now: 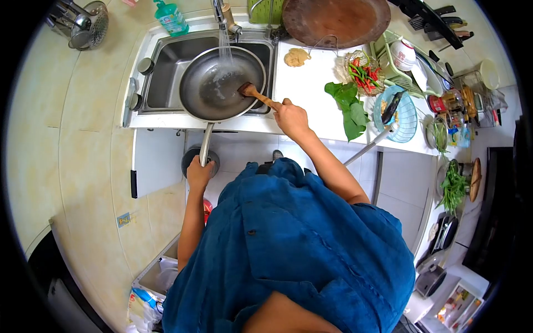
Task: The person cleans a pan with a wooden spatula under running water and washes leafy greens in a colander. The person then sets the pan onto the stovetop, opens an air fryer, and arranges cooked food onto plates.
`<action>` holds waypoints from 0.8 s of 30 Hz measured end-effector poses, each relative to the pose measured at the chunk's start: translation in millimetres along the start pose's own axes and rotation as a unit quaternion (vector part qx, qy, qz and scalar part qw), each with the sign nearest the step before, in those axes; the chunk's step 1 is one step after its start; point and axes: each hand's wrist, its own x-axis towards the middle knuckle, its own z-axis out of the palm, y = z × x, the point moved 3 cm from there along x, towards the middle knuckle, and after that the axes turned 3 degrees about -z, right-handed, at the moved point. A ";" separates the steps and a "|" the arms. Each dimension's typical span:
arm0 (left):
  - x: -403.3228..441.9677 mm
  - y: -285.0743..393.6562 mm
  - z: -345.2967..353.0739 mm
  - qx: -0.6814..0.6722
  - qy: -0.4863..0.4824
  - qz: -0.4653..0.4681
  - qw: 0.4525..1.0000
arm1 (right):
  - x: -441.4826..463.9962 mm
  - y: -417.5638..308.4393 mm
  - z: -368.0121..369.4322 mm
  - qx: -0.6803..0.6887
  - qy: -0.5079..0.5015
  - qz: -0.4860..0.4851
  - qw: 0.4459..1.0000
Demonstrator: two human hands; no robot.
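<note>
My left hand point(199, 173) is closed around the metal handle of a frying pan point(200, 91). The pan sits tilted over the sink point(165, 69), its handle pointing toward me past the counter edge. Water runs from the tap point(218, 14) into the pan, and a shallow wet patch with some foam shows on its dark inside. Closed around a wooden-handled brush point(263, 98), my right hand point(292, 119) is just past the pan's right rim. The brush's dark head touches the inside of the pan, right of its middle.
Right of the sink stand a round wooden board point(336, 19), a bowl of red and green chillies point(365, 75), green leaves point(350, 108), a blue basket point(408, 125) and a dish rack point(383, 55). A soap bottle point(172, 21) is behind the sink. Below, a cabinet door point(158, 161) hangs open.
</note>
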 end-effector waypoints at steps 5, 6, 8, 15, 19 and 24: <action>-1.1 9.2 -4.2 -0.003 -0.008 -0.005 1.000 | 0.3 4.6 3.0 -0.007 -0.001 0.001 1.000; -1.3 11.9 -5.1 0.002 -0.018 -0.013 1.000 | 0.2 5.9 3.7 -0.008 0.003 -0.004 1.000; 1.2 8.8 -3.1 0.011 -0.013 -0.011 1.000 | 0.3 8.8 4.5 -0.006 0.001 -0.005 1.000; 1.5 11.0 0.0 0.033 0.004 -0.007 0.999 | 1.5 15.9 -0.9 0.022 -0.015 0.008 1.000; 3.9 16.7 3.2 0.023 -0.010 -0.012 1.000 | 3.6 22.3 -0.5 0.019 -0.025 0.006 1.000; 5.6 15.3 15.4 0.048 0.008 -0.015 0.999 | 6.9 32.9 -3.5 0.017 -0.013 0.010 1.000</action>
